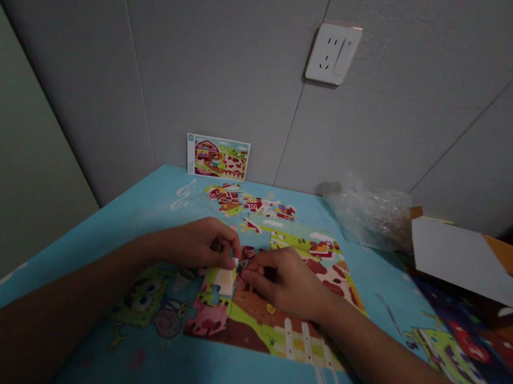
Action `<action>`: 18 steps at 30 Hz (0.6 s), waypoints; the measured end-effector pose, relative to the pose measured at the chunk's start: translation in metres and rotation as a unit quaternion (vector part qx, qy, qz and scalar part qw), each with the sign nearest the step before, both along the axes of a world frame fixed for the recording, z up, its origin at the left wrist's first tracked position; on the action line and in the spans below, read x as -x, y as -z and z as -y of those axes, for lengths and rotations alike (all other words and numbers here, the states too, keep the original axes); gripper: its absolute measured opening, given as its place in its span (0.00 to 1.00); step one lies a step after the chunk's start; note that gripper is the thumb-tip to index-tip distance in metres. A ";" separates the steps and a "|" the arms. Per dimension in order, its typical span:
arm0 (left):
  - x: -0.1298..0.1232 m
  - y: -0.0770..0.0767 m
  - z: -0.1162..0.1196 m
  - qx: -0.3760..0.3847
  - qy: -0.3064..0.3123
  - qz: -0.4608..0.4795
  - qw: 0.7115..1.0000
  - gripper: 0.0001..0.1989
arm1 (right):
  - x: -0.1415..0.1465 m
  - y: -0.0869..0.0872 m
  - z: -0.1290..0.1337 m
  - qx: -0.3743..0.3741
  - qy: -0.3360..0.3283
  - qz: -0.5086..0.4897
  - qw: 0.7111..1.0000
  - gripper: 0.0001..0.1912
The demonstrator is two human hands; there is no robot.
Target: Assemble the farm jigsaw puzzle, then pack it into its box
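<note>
A partly joined farm jigsaw puzzle (257, 328) lies flat on the blue tablecloth, showing brown-patched cow hide, a brown path and white fence posts. Over its left side, my left hand (202, 243) pinches a pale puzzle piece (224, 278) between thumb and fingers. My right hand (288, 280) rests on the puzzle's middle, its thumb and index finger closed together close to the left fingertips. Whatever is between the right fingers, if anything, is hidden. Loose puzzle pieces (261, 206) lie in a cluster beyond both hands.
Against the grey wall leans a farm picture card (220, 159). Crumpled clear plastic wrap (371, 215) sits at the back right, beside an opened cardboard box (468, 259). Cartoon prints decorate the tablecloth (130, 372). A wall socket (333, 53) is above.
</note>
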State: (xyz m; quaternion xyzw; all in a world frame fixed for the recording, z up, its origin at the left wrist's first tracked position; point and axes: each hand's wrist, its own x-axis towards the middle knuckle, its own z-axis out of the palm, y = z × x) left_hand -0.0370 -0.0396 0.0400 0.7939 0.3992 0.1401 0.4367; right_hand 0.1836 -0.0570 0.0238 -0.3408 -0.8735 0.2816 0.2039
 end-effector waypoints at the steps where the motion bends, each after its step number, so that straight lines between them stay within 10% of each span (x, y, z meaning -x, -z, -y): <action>1: 0.001 0.000 -0.002 -0.010 -0.023 0.005 1.000 0.12 | 0.000 0.000 -0.001 -0.004 0.011 0.000 1.000 0.15; 7: 0.010 0.004 -0.021 -0.142 -0.263 -0.060 0.952 0.14 | 0.000 -0.001 -0.005 -0.033 0.133 0.012 0.990 0.16; 18: 0.020 0.003 -0.022 -0.272 -0.285 -0.289 0.872 0.16 | -0.014 0.001 -0.021 -0.065 0.297 0.063 0.951 0.12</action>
